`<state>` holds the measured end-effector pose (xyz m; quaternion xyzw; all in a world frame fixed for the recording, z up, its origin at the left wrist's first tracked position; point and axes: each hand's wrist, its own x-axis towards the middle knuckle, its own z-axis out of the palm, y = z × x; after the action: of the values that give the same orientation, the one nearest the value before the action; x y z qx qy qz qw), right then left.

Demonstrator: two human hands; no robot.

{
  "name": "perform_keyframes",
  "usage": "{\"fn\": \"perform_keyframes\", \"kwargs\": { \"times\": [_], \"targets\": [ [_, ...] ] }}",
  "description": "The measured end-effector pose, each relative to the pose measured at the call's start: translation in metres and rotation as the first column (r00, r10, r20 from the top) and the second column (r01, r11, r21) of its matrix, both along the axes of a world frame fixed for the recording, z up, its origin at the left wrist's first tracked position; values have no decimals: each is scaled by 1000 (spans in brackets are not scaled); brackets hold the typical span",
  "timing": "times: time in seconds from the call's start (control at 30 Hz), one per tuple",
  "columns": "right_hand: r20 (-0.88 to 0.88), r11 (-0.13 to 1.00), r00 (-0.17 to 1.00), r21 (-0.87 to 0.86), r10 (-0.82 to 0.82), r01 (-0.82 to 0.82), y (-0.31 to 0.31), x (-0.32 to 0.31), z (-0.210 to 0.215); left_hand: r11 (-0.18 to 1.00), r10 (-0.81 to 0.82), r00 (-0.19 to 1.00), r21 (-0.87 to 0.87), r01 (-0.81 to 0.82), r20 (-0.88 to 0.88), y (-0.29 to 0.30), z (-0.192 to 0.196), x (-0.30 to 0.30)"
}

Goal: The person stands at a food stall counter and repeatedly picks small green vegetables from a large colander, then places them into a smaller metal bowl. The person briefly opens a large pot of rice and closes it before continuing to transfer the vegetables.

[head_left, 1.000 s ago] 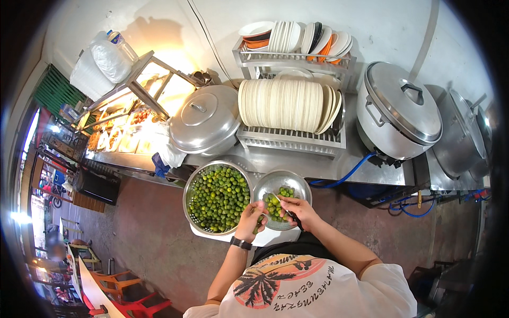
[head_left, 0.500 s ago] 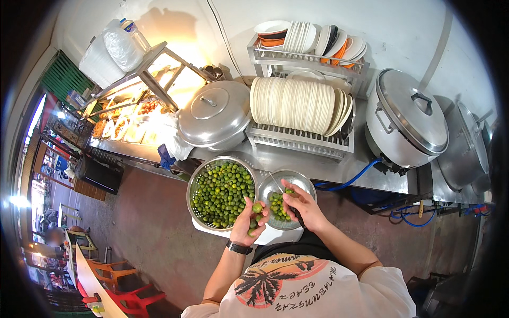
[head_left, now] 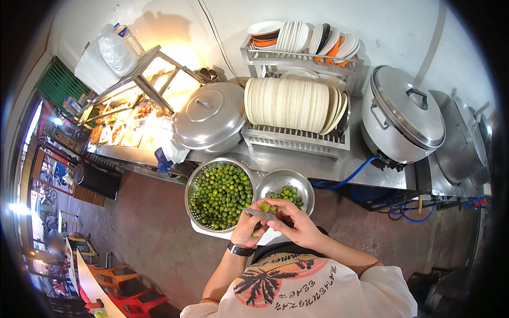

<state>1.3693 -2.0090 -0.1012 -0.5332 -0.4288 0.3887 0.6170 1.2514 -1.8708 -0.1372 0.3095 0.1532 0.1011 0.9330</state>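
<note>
My left hand (head_left: 246, 229) is closed around small green limes, with a wristwatch (head_left: 239, 249) on its wrist. In my right hand (head_left: 295, 224) is a knife (head_left: 259, 213), its blade lying across the fingers of my left hand. A lime (head_left: 264, 206) with pale green showing sits at the fingertips where both hands meet; others in the palm are mostly hidden. To the left, a perforated metal colander (head_left: 189, 192) is heaped with whole green limes (head_left: 221, 193). Behind my right hand, a smaller metal bowl (head_left: 306, 185) holds several lime pieces (head_left: 288, 196).
A steel counter (head_left: 318, 168) runs behind the bowls. On it stand a lidded pot (head_left: 209, 119), a dish rack (head_left: 297, 140) full of plates (head_left: 289, 103), and a large rice cooker (head_left: 405, 116) with a blue hose (head_left: 347, 180). A lit food case (head_left: 132, 114) is at left; red chairs (head_left: 135, 303) stand lower left.
My right hand has moved left from over the smaller bowl to meet my left hand. The knife blade has swung down from pointing up and away to lie across the left fingers.
</note>
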Motion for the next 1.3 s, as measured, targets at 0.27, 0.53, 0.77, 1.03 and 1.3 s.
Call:
{"fn": "perform_keyframes", "kwargs": {
  "times": [0.27, 0.53, 0.77, 1.03, 1.3],
  "targets": [
    [-26, 1000, 999, 14, -23, 23, -1, 0, -7, 995, 74, 993, 71, -68, -93, -7, 9, 3],
    [8, 996, 998, 72, -59, 58, -3, 7, -20, 989, 143, 976, 59, -135, -165, -10, 10, 2],
    [-225, 985, 961, 22, -160, 169, -7, 3, -30, 959, 182, 972, 245, -143, -145, -17, -10, 15],
    [-514, 912, 764, -333, -389, 239, 6, 25, -127, 972, 180, 902, 211, -103, -392, 1, -99, 35],
    [-658, 796, 461, -561, -596, 228, 24, 15, -274, 898, -226, 733, -429, -99, -642, 18, -166, 30]
  ]
}}
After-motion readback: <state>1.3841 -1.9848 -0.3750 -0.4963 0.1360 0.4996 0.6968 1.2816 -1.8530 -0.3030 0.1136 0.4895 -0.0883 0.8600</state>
